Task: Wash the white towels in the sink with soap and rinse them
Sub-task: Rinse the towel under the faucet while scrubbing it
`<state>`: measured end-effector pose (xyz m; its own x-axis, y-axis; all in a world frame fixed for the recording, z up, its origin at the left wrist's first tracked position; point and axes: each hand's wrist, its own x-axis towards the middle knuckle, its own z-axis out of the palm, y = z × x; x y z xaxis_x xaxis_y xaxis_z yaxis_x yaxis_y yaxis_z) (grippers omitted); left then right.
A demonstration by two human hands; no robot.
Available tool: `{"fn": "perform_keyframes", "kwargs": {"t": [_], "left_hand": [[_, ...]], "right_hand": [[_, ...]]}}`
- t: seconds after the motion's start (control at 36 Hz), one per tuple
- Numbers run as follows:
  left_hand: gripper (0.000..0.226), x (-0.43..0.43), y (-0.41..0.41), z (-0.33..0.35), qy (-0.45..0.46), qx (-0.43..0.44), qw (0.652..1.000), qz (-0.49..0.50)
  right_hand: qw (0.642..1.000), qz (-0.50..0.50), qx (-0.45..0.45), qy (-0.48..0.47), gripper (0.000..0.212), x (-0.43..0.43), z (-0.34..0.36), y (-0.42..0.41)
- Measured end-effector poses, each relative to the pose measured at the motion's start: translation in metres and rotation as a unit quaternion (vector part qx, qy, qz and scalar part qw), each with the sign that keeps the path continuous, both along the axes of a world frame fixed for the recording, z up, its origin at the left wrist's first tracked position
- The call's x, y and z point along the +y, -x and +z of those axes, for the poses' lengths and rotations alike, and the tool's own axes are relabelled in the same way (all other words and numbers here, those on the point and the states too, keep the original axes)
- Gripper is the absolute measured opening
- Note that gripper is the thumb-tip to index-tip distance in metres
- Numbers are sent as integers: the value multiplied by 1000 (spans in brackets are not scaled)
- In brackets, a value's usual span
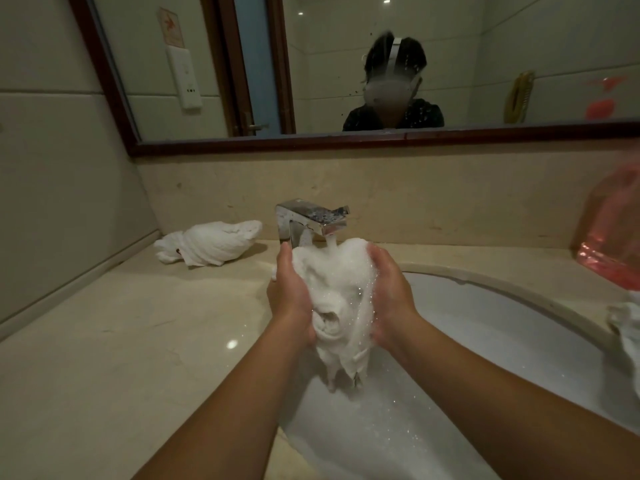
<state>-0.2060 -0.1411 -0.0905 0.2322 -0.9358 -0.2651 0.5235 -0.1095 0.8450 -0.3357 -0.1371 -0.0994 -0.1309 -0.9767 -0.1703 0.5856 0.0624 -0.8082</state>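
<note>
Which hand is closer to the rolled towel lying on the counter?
Left. The left hand holds the soapy towel on the side facing the rolled towel; the right hand is beyond it.

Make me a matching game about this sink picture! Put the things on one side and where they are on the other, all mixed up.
Things:
1. soapy towel
2. rolled towel
3. faucet
4. pink bag

Places or states:
A. lying on the counter, left of the sink
B. on the counter at the far right
C. held between both hands
D. pouring water

Pairs: 1-C, 2-A, 3-D, 4-B
</note>
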Motion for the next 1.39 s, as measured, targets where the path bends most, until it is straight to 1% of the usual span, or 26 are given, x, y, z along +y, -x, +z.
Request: {"fn": "perform_keyframes", "kwargs": {"t": [0.06, 0.08, 0.17, 0.19, 0.25, 0.31, 0.39, 0.42, 0.47, 0.53, 0.58, 0.67, 0.78, 0.83, 0.89, 1.0, 1.08, 1.14, 1.19, 1.22, 1.25, 1.31, 1.33, 1.36, 1.39], "left_hand": [[113, -2, 3, -2, -4, -8, 1000, -15], [116, 0, 5, 0, -1, -18, 1000, -13], [116, 18, 13, 18, 26, -85, 996, 3], [111, 21, 15, 22, 33, -106, 994, 7], [94, 25, 18, 25, 36, -143, 989, 7], [87, 25, 18, 26, 26, -161, 987, 4], [86, 26, 19, 27, 18, -178, 984, -1], [81, 27, 20, 26, 22, -185, 983, -3], [64, 27, 21, 23, 48, -203, 978, -5], [55, 29, 23, 23, 68, -220, 973, -4], [55, 29, 25, 22, 71, -222, 972, 9], [58, 29, 27, 24, 43, -209, 977, 26], [61, 29, 26, 27, 24, -196, 979, 41], [60, 30, 25, 30, 17, -193, 980, 44], [64, 31, 24, 30, 7, -197, 979, 41], [85, 37, 22, 33, -15, -174, 984, 32], [94, 38, 24, 35, -31, -146, 989, 10], [102, 36, 25, 33, -37, -110, 993, 4], [126, 18, 23, 13, -44, -75, 996, -18], [133, 6, 21, 1, -53, -48, 997, -38], [132, 3, 19, 0, -57, -20, 996, -63], [103, 14, 19, 17, -61, 11, 995, -76], [91, 18, 19, 26, -57, 32, 995, -71], [86, 18, 17, 29, -44, 55, 996, -60], [85, 16, 16, 30, -36, 69, 996, -52]], "right_hand": [[1000, -9, 2, 13, 55, 5, 5, 0], [1000, -19, 9, 16, 53, 6, 6, 1], [996, -59, 58, 21, 39, 11, 11, 2], [994, -69, 77, 25, 35, 12, 12, 2], [991, -74, 104, 27, 26, 12, 12, 1], [989, -73, 122, 28, 20, 14, 13, -3], [987, -77, 137, 18, 28, 16, 12, -12], [988, -76, 136, 18, 34, 17, 11, -13], [991, -56, 124, 17, 42, 19, 11, -12], [991, -36, 123, 22, 37, 22, 14, -9], [990, -36, 134, 35, 27, 23, 16, -6], [983, -74, 164, 30, 17, 23, 19, -5], [971, -137, 194, 28, 16, 22, 20, -6], [965, -154, 212, 21, 21, 21, 20, -8], [962, -158, 223, 13, 25, 20, 20, -9], [971, -138, 193, -3, 23, 19, 25, -8], [979, -128, 156, -27, 24, 20, 22, -6], [982, -131, 129, -39, 30, 19, 19, -4], [986, -128, 96, -45, 43, 17, 19, -4], [988, -123, 79, -55, 49, 16, 20, -4], [989, -118, 61, -68, 53, 16, 23, -4], [989, -108, 52, -83, 52, 13, 23, -1], [991, -87, 59, -79, 56, 9, 20, 1], [993, -56, 68, -73, 66, 6, 15, 4], [994, -24, 83, -65, 81, -4, 1, 10]]}}
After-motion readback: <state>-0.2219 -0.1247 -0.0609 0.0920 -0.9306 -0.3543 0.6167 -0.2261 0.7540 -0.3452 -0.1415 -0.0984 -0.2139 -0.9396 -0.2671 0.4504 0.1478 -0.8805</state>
